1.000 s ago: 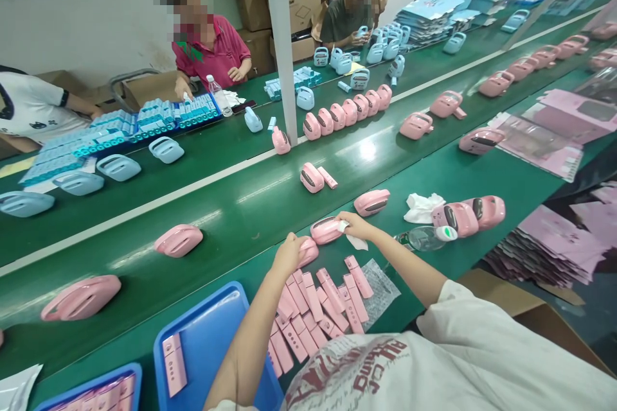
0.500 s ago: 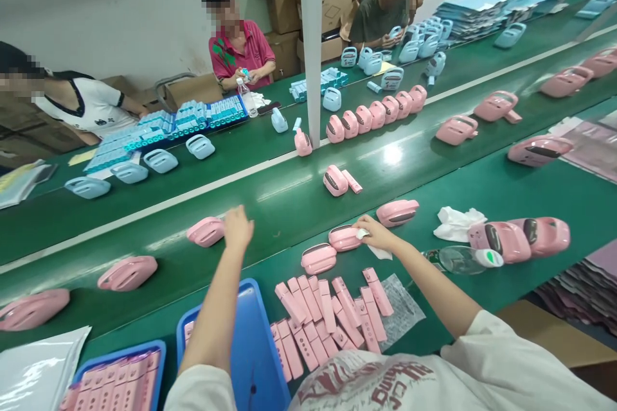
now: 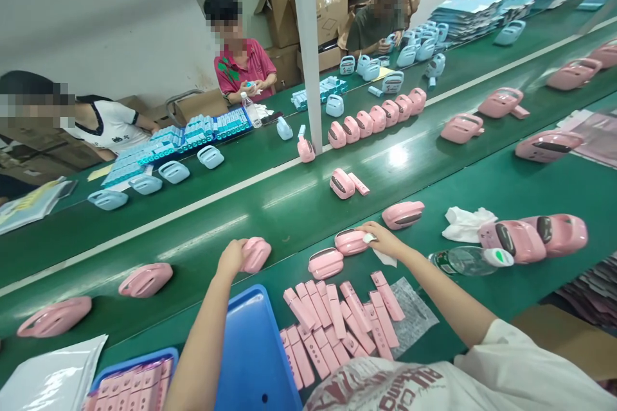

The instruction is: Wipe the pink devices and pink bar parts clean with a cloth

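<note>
My left hand (image 3: 231,259) is closed on the left end of a pink handled plastic case (image 3: 257,253) at the near side of the green belt. A small white tissue (image 3: 369,238) is pinched in my right hand (image 3: 384,239), whose fingers rest at the right end of another pink case (image 3: 349,242). Beside that one sit a further pink case (image 3: 326,263) on the left and one (image 3: 403,214) on the right. Several slim pink bars (image 3: 337,311) lie in a loose pile in front of me, partly on a clear plastic bag (image 3: 414,311).
A blue tray (image 3: 245,347) stands near my left arm, with another tray (image 3: 169,352) of pink bars beyond. A plastic bottle (image 3: 465,260), crumpled tissue (image 3: 467,223) and two pink cases lie right. A white post (image 3: 306,45) rises across the belt, where co-workers handle blue cases.
My left hand has come down and right, drawing the pink case along the belt toward me. My right hand stays by its case. The view has shifted slightly.
</note>
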The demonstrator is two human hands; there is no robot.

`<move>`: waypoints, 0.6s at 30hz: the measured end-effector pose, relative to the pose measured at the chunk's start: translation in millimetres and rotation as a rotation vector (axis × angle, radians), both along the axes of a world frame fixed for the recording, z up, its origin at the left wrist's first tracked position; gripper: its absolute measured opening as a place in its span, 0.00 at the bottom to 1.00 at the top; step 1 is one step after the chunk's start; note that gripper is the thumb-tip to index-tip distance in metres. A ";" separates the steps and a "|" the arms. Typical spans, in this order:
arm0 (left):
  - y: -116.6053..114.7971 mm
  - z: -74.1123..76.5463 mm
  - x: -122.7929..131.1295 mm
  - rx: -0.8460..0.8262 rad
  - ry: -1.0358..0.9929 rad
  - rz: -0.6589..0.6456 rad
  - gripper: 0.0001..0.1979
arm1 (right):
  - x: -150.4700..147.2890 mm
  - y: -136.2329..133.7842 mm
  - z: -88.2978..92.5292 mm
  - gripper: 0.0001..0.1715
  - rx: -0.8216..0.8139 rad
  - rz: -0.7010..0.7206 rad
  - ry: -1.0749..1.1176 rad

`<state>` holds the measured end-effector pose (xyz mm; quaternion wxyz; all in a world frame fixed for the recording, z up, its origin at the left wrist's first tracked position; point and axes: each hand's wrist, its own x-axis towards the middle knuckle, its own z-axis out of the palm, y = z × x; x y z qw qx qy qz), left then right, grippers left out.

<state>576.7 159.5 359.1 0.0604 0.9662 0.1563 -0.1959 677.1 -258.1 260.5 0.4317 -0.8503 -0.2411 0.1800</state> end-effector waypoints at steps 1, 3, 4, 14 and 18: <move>-12.2 0.5 -5.2 -0.038 -0.001 -0.058 0.17 | -0.4 -0.5 0.8 0.31 -0.002 0.004 -0.003; -38.0 -1.3 -16.6 -0.099 0.004 -0.163 0.16 | -0.7 -1.5 1.4 0.32 -0.007 0.017 -0.012; -50.6 -3.9 -22.4 -0.119 0.013 -0.207 0.15 | -0.6 -2.0 1.1 0.32 -0.011 0.025 -0.017; -104.3 -28.1 -53.3 -0.116 0.022 -0.267 0.19 | -4.6 -8.1 -3.5 0.31 0.032 -0.063 -0.018; -122.7 -22.5 -49.3 -0.110 -0.099 -0.235 0.21 | -8.7 -13.4 6.2 0.23 0.045 -0.144 0.015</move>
